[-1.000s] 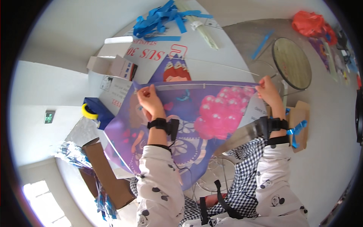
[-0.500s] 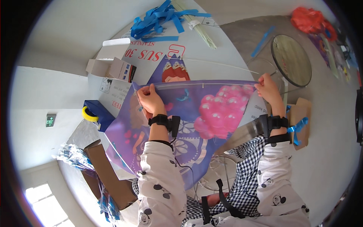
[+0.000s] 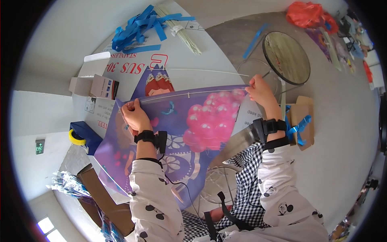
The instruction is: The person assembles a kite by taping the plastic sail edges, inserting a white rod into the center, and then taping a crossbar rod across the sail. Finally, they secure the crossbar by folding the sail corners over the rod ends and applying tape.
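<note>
Purple printed kite sheet (image 3: 189,133) stretched between both hands, draped over lap. Thin white rod (image 3: 189,95) runs along its top edge. Left hand (image 3: 135,116) pinched shut on left end of edge; right hand (image 3: 260,89) pinched on rod's right end. Best done, by my judgement: keep sheet taut, rod straight along edge, equal pull. Beyond left hand: small cardboard boxes (image 3: 94,85), blue ribbon pile (image 3: 139,26), rod bundle (image 3: 179,28). Beyond right hand: round mirror (image 3: 287,57), close to sheet corner.
</note>
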{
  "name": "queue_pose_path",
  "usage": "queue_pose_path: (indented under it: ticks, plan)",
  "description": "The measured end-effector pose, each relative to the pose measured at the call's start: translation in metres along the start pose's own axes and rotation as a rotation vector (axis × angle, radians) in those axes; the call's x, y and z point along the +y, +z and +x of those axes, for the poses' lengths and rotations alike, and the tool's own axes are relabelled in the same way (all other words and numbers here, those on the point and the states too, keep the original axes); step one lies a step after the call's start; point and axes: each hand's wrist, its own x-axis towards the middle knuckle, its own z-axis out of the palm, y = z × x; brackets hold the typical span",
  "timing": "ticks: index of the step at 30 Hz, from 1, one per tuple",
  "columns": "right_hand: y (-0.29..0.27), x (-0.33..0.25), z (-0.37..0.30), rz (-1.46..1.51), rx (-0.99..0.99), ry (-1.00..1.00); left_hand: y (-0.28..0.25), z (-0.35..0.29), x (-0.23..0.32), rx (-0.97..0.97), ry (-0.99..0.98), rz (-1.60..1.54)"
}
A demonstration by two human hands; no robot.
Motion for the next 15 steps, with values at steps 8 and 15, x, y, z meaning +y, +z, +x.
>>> queue_pose_path:
  ticks: [8,15]
  plan:
    - [0.003,-0.003,-0.002,0.007,0.068,-0.056,0.000,-0.003,0.003,0.031,0.012,0.051]
    - [0.008,0.008,0.005,-0.022,0.065,-0.052,-0.003,-0.005,0.008,0.027,0.007,0.105]
